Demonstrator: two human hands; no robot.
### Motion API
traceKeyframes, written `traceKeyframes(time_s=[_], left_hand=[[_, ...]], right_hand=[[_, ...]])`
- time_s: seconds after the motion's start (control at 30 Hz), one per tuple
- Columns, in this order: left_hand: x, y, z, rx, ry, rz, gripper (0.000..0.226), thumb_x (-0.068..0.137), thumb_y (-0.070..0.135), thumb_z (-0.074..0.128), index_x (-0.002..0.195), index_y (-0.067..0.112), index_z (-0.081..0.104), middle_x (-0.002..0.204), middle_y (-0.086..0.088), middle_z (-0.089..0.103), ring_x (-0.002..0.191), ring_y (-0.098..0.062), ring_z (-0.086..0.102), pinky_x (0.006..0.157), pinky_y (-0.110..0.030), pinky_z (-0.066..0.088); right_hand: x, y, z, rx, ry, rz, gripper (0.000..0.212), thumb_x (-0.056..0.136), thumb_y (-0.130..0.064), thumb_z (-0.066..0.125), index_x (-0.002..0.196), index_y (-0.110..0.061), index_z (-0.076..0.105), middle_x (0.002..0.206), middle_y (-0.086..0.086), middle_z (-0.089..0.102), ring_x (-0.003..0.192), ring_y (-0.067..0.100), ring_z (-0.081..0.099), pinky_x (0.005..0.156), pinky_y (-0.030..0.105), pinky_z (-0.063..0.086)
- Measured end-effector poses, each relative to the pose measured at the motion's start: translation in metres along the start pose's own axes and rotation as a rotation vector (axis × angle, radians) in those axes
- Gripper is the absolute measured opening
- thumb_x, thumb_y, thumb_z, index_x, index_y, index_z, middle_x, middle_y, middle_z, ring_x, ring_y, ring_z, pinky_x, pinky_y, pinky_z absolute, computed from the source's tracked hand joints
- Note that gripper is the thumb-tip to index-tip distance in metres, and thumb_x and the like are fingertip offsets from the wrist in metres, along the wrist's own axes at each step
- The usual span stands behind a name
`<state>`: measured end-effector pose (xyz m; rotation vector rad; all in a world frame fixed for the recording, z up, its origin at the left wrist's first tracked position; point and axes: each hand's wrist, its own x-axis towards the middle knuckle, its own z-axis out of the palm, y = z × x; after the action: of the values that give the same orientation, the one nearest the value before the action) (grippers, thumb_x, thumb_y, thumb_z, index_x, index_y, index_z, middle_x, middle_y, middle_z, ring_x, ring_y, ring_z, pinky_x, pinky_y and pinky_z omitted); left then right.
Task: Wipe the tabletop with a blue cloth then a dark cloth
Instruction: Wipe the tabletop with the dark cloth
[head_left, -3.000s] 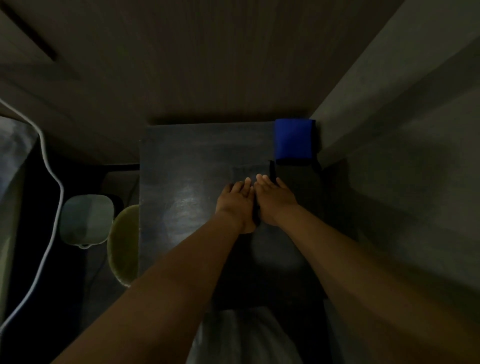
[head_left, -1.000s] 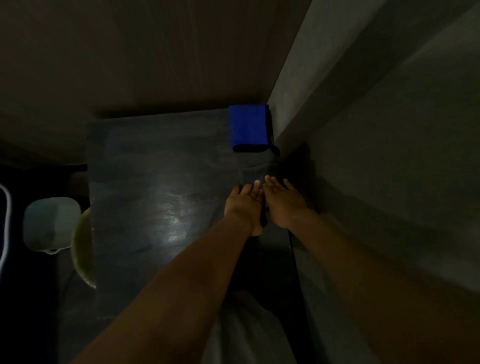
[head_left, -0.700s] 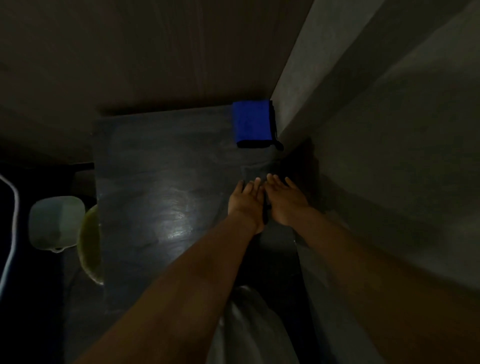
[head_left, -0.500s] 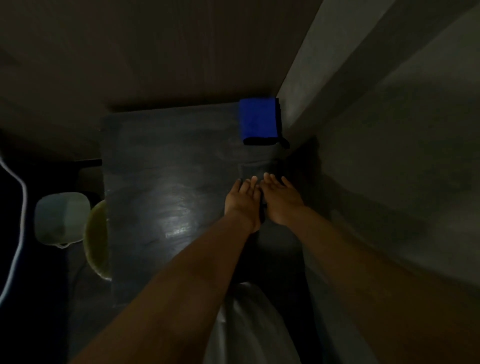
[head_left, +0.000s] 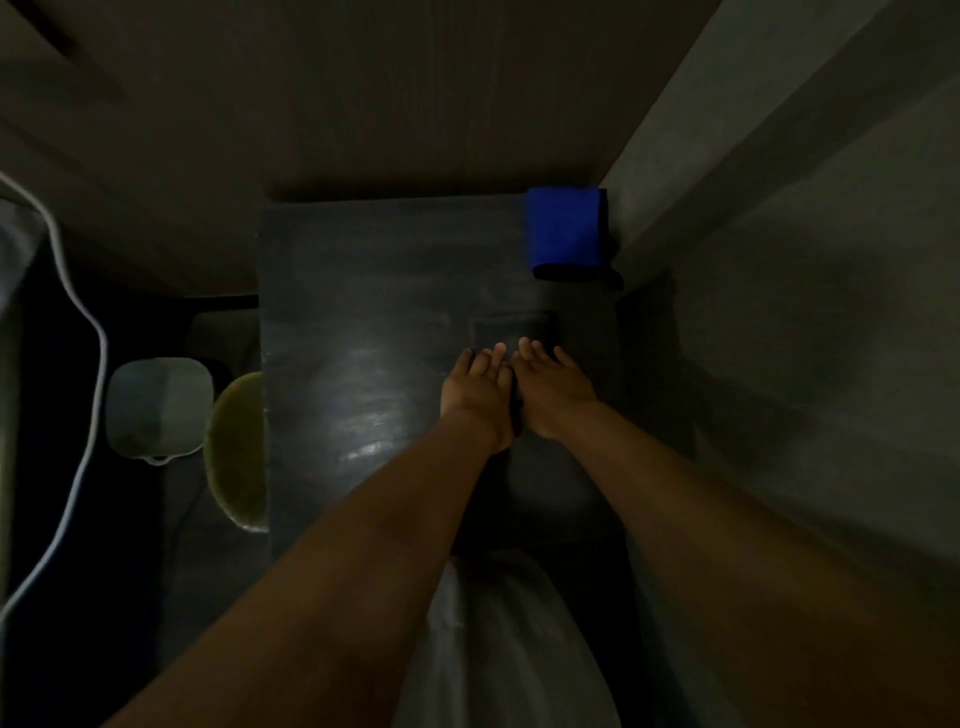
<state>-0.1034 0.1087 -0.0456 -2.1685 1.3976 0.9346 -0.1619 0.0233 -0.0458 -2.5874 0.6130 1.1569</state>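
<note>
Palms flat, fingers straight: my left hand (head_left: 475, 395) and right hand (head_left: 553, 387) press side by side on the dark cloth (head_left: 511, 327), right of centre on the tabletop (head_left: 363, 312). It looks soft, thin and light, so I'd steer it by pressing, not pinching. The folded blue cloth (head_left: 563, 228) is still in the far right corner, and my hands have barely shifted.

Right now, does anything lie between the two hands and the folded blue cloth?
Nothing visible. Both the left hand and right hand press flat on a dark cloth; bare dark tabletop separates it from the folded blue cloth.
</note>
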Motion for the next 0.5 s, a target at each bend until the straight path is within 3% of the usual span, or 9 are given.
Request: traceKeyframes(time_s=[0.5], left_hand=[[-0.022, -0.055, 0.025, -0.041, 0.017, -0.068, 0.087, 0.092, 0.056, 0.04, 0.153, 0.013, -0.006, 0.161, -0.007, -0.01, 0.149, -0.021, -0.004, 0.12, -0.04, -0.004]], right_hand=[[0.012, -0.069, -0.011, -0.038, -0.025, -0.029, 0.074, 0.097, -0.028, 0.046, 0.155, -0.009, 0.004, 0.163, 0.01, -0.006, 0.151, 0.022, -0.003, 0.122, 0.039, 0.0]])
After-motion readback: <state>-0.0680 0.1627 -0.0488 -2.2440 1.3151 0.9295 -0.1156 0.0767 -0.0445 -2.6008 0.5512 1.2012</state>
